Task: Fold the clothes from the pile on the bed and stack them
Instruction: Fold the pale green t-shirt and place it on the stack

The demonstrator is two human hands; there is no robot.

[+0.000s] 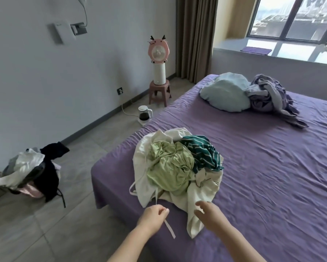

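Clothes from the pile (177, 165) lie crumpled together just beyond both hands, near the corner of the bed (263, 176), and none looks folded and no stack shows anywhere on the sheet, so the task seems barely begun. The left hand (153, 214) pinches a thin white drawstring (169, 228) that trails from a white garment (145, 178) at the near edge of the heap, while the right hand (209, 212) hovers with loosely spread fingers, holding nothing, just over a cream piece (194, 210) spilling toward the person. Farther from the hands, a pale green garment (170, 167) is bunched on top and a green striped one (204, 154) sits beyond and to the right. All of these probably have to be pulled apart, flattened and folded. The purple sheet is wrinkled but offers broad room to the right of the hands. Well beyond, a light blue pillow (227, 93) and a bunched lilac blanket (272, 97) rest near the window (295, 17). To the left, off the bed, a basket of laundry (30, 171) sits on the tiled floor, with a kettle (145, 114) and a pink fan (159, 52) on a stool (159, 91) farther off.
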